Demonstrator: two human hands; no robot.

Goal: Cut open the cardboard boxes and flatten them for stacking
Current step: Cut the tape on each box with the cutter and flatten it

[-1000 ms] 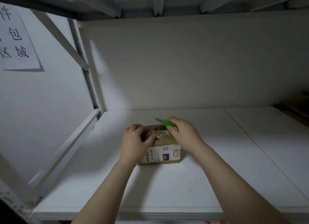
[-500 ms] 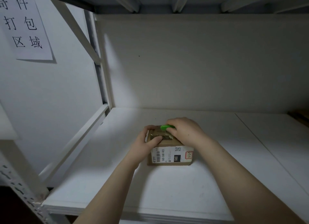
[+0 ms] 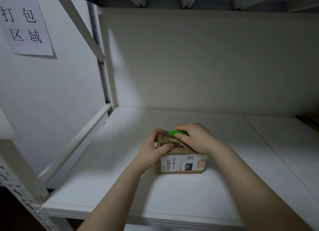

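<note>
Left hand (image 3: 156, 148) grips the taped box (image 3: 179, 159); right hand (image 3: 195, 138) clasps a green cutter (image 3: 177, 132), apparently poised to slit the tape.

Both bare forearms reach forward, hands close together

The left hand (image 3: 154, 148) grips the left end of the box (image 3: 181, 164), thumb across the top and fingers curled over the far edge. The right hand (image 3: 197, 139) is knuckles-up just beside it, fingers curled round a green cutter (image 3: 177, 132).
</note>
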